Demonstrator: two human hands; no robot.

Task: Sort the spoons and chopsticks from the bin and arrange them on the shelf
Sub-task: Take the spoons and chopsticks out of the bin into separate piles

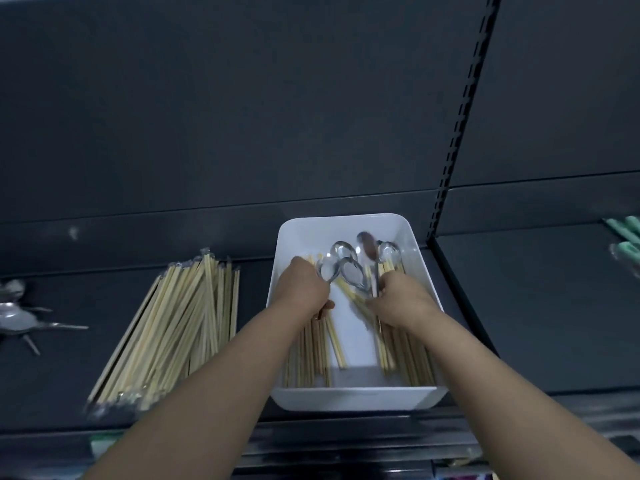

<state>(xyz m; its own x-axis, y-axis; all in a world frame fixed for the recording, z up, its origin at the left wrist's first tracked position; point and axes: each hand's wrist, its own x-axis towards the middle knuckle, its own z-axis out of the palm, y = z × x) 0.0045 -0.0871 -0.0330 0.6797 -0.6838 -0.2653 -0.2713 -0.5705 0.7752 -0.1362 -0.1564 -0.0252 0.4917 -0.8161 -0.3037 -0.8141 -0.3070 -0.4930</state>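
A white bin sits on the dark shelf, holding bamboo chopsticks along both sides and several steel spoons at its far end. Both hands are inside the bin. My left hand is closed around a bundle of chopsticks on the left side, with a spoon bowl right beside its fingers. Over on the right side, my right hand is closed on spoon handles and chopsticks. A pile of sorted chopsticks lies on the shelf left of the bin. More spoons lie at the far left.
A slotted upright post divides the shelf's back panel just right of the bin. Pale green items lie at the far right edge. A lower shelf edge runs beneath the bin.
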